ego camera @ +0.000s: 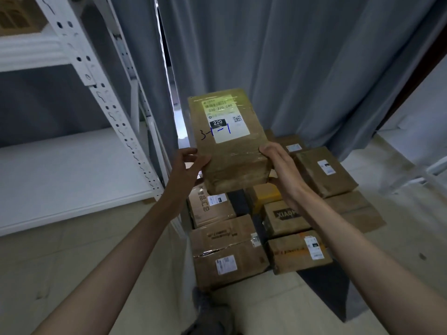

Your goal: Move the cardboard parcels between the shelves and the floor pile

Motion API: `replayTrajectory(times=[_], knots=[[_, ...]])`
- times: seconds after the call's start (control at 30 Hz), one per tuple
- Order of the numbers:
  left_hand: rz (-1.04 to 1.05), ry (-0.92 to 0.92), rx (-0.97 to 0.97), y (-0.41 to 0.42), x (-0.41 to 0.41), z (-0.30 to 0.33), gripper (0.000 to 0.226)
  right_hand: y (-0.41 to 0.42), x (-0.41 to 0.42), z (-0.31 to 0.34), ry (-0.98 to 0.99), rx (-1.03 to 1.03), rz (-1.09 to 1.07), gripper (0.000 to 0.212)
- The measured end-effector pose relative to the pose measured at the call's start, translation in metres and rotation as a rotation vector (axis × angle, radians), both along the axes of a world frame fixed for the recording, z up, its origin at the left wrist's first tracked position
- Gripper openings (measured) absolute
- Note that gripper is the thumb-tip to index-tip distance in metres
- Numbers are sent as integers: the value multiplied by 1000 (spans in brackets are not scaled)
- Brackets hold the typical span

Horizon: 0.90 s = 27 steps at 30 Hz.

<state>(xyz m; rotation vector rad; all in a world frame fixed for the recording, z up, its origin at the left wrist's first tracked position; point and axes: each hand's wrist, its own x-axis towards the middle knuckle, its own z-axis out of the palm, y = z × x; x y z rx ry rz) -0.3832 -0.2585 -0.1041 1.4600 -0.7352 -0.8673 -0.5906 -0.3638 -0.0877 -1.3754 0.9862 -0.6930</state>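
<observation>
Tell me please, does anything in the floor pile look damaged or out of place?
Yes. The large box at the near left of the pile has a jagged tear running across its top face, with tape lifting along it. The held parcel, gripped by the left hand and right hand, looks intact.

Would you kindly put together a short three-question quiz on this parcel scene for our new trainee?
1. True or false: the held parcel rests on the white shelf.
2. Which hands grip it? A) left hand only B) right hand only C) both
3. Fill in: the handwritten mark beside its label reads ____.

Key: 1 false, it is held above the floor pile; 2 C; 3 3-1-1.
</observation>
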Motion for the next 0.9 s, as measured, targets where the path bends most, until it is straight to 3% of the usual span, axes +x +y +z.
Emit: replayTrajectory(times=[0.3,0.47,0.67,0.77,0.9], knots=[[-69,101,131,-88,45,-53,42,-77,47,-49,109,205,52,75],[-138,90,233,-125,64,-87,34,-105,66,-83,124,255,-3,87],[-180,61,350,-173,69,-132,38,-145,73,-135,119,291,-77,74],[-173,87,395,-197,64,-163,30,-174,75,-169,142,334,-93,73],[-141,158,457,-231,56,-227,23,-218,79,-239,166,349,-96,54]])
